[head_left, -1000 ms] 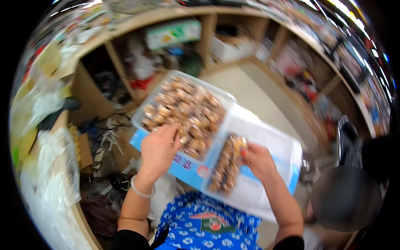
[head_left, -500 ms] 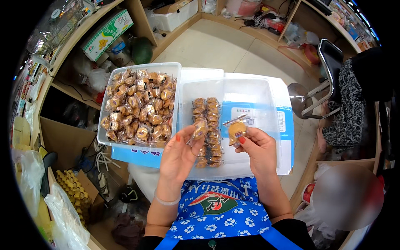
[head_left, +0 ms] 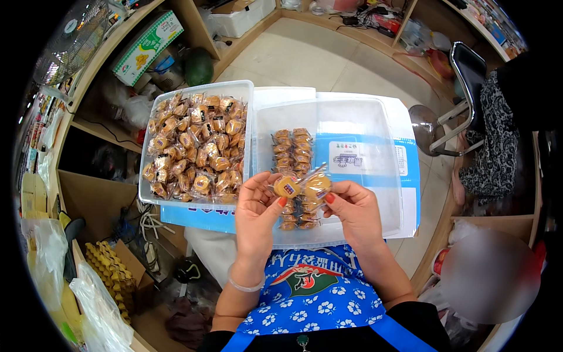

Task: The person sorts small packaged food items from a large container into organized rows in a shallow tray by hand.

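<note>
My left hand [head_left: 256, 212] pinches a small wrapped pastry [head_left: 287, 186] in clear film. Right beside it, my right hand [head_left: 354, 211] holds a second wrapped pastry [head_left: 317, 185]; the two packets touch. Below and behind them a neat double row of wrapped pastries [head_left: 292, 158] lies in a shallow clear plastic tray [head_left: 375, 193] on my lap. To the left stands a deeper clear tub [head_left: 146, 193] heaped with several loose wrapped pastries [head_left: 196, 152].
Both containers rest on a blue and white flat box [head_left: 193, 218]. Wooden shelves [head_left: 88, 126] with boxes and bags curve along the left. A chair [head_left: 463, 70] and a seated person in patterned clothes [head_left: 495, 146] are at the right. An egg carton [head_left: 111, 270] sits lower left.
The view swung from the shelves to look down on the trays. My left hand left the loose pile and came beside the right; each hand now holds a pastry over the row.
</note>
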### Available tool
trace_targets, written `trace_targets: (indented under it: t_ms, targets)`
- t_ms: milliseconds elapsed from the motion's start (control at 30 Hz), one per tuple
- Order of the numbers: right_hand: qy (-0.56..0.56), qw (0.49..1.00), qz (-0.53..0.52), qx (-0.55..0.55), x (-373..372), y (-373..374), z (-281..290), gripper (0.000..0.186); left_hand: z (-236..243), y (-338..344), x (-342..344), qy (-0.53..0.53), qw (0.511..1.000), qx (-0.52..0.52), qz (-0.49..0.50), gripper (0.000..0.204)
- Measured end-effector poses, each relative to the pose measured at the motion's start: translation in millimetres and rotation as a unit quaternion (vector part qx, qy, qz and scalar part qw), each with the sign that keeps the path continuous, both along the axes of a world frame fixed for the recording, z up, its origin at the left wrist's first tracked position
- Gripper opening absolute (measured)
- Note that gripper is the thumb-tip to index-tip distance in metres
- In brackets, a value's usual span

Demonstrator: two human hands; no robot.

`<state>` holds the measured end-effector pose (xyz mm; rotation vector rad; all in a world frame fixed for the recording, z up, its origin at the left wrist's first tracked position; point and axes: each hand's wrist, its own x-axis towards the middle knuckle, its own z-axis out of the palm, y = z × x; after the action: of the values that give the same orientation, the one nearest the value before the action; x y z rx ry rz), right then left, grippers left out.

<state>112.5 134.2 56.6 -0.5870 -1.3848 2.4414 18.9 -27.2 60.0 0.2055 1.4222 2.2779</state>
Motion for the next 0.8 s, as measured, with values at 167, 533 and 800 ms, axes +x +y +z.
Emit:
trace_targets:
  t_ms: [167,533,800]
  targets:
    - [-0.030,0.996,0.024,0.076,-5,-6,-4,0.016,-1,-3,3,0.018,1.000,-0.009,-0.017,0.049]
    - [-0.016,0.997,-0.034,0.070,-5,2,-6,0.016,4,-7,2,-0.052,0.998,-0.018,-0.027,0.038]
    - [0.015,0.986,0.058,-0.158,2,-10,2,0.010,-12,-5,6,-0.037,0.998,0.042,0.028,0.026]
